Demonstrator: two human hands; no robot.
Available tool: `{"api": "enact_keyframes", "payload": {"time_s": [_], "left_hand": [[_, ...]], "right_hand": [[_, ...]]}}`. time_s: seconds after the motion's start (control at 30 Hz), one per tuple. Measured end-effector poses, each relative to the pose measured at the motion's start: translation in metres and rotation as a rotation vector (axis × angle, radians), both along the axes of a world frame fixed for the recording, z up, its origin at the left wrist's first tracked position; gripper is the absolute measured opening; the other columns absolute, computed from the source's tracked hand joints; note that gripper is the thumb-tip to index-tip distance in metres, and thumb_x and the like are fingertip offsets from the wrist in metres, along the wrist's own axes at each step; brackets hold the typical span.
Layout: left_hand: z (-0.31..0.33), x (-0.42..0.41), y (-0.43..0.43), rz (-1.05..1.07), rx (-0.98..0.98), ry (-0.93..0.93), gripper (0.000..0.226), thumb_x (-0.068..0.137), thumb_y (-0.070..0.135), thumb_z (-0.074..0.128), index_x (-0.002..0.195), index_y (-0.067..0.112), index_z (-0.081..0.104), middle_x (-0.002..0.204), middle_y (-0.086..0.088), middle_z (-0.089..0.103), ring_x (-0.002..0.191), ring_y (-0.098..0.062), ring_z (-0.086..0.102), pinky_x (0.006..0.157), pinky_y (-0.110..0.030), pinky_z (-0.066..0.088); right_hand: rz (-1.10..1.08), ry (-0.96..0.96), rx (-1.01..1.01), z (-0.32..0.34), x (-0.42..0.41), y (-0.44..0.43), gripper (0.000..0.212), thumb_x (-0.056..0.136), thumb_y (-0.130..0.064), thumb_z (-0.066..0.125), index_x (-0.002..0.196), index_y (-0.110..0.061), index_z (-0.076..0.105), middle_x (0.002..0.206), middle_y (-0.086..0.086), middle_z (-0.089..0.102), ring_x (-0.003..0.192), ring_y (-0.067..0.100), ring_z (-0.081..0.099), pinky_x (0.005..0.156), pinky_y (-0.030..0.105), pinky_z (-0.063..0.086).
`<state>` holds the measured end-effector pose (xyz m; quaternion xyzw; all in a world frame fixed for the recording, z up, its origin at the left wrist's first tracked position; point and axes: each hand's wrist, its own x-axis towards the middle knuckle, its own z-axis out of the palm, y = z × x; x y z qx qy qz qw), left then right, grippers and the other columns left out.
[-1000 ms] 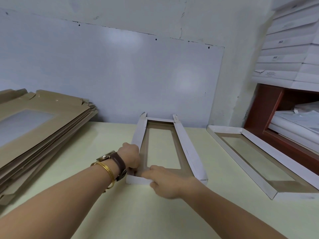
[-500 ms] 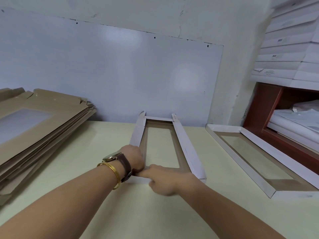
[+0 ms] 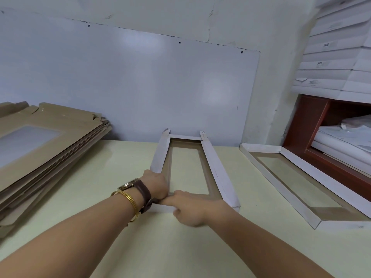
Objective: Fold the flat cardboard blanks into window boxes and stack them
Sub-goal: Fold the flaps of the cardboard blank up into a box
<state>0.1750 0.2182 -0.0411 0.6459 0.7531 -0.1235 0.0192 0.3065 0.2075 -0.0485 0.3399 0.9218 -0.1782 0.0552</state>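
Left hand (image 3: 157, 184) and right hand (image 3: 190, 207) both grasp the near end of the half-formed box (image 3: 218, 177). One finished box (image 3: 297, 189) lies right of them; the stack of blanks (image 3: 50, 149) to their left awaits folding.

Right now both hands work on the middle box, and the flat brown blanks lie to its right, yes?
No. The head view shows the flat brown blanks left of the middle box; left hand and right hand do work on it.
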Motion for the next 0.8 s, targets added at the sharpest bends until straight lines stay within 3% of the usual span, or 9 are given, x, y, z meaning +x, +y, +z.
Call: {"api": "enact_keyframes", "payload": {"time_s": [0.17, 0.3, 0.33, 0.47, 0.6, 0.7, 0.8], "left_hand": [[0.007, -0.012, -0.005, 0.127, 0.006, -0.218, 0.031, 0.095, 0.009, 0.04, 0.121, 0.003, 0.055, 0.123, -0.014, 0.057, 0.099, -0.026, 0.055, 0.081, -0.027, 0.047], [0.014, -0.024, -0.006, 0.233, -0.079, -0.45, 0.01, 0.077, 0.004, 0.053, 0.079, 0.002, 0.063, 0.084, -0.015, 0.066, 0.073, -0.027, 0.065, 0.078, -0.03, 0.058], [0.016, -0.026, -0.007, 0.242, -0.111, -0.502, 0.009, 0.072, 0.003, 0.056, 0.077, 0.001, 0.064, 0.079, -0.015, 0.066, 0.07, -0.026, 0.065, 0.079, -0.031, 0.058], [0.022, -0.033, -0.011, 0.21, -0.191, -0.609, 0.021, 0.071, -0.004, 0.061, 0.091, 0.001, 0.066, 0.085, -0.013, 0.065, 0.079, -0.025, 0.065, 0.08, -0.031, 0.058], [0.025, -0.038, -0.012, 0.192, -0.174, -0.669, 0.033, 0.074, -0.011, 0.06, 0.105, 0.0, 0.061, 0.089, -0.014, 0.062, 0.078, -0.026, 0.064, 0.077, -0.031, 0.058], [0.027, -0.04, -0.013, 0.231, -0.182, -0.726, 0.025, 0.077, -0.009, 0.059, 0.1, -0.001, 0.06, 0.086, -0.014, 0.063, 0.072, -0.022, 0.064, 0.063, -0.025, 0.058], [0.025, -0.039, -0.014, 0.24, -0.176, -0.697, 0.023, 0.079, -0.007, 0.061, 0.101, -0.004, 0.064, 0.089, -0.015, 0.064, 0.078, -0.024, 0.064, 0.074, -0.03, 0.059]], "right_hand": [[-0.011, -0.016, -0.016, 0.0, 0.001, -0.001, 0.071, 0.089, -0.002, 0.03, 0.14, -0.051, 0.035, 0.107, 0.003, 0.041, 0.106, 0.032, 0.048, 0.092, 0.048, 0.045], [-0.019, -0.013, -0.018, 0.0, 0.002, 0.001, 0.062, 0.091, -0.01, 0.034, 0.137, -0.051, 0.038, 0.11, 0.005, 0.044, 0.104, 0.031, 0.051, 0.09, 0.048, 0.047], [-0.018, -0.004, -0.025, 0.0, 0.002, 0.002, 0.057, 0.092, -0.011, 0.035, 0.135, -0.048, 0.041, 0.107, 0.004, 0.044, 0.103, 0.03, 0.052, 0.088, 0.047, 0.047], [-0.017, 0.007, -0.032, -0.001, 0.001, 0.004, 0.051, 0.093, -0.011, 0.035, 0.132, -0.042, 0.047, 0.09, -0.006, 0.04, 0.094, 0.025, 0.05, 0.076, 0.038, 0.043], [-0.007, -0.013, -0.022, 0.0, 0.001, 0.005, 0.053, 0.093, -0.012, 0.034, 0.135, -0.044, 0.044, 0.097, -0.003, 0.041, 0.099, 0.026, 0.05, 0.085, 0.043, 0.047], [0.001, -0.008, -0.04, 0.001, 0.0, 0.005, 0.056, 0.093, -0.01, 0.034, 0.138, -0.044, 0.043, 0.094, -0.005, 0.041, 0.101, 0.027, 0.051, 0.088, 0.046, 0.047], [-0.001, -0.006, -0.04, -0.001, -0.001, 0.007, 0.053, 0.094, -0.011, 0.034, 0.136, -0.041, 0.044, 0.095, -0.003, 0.04, 0.098, 0.026, 0.049, 0.072, 0.034, 0.043]]}}
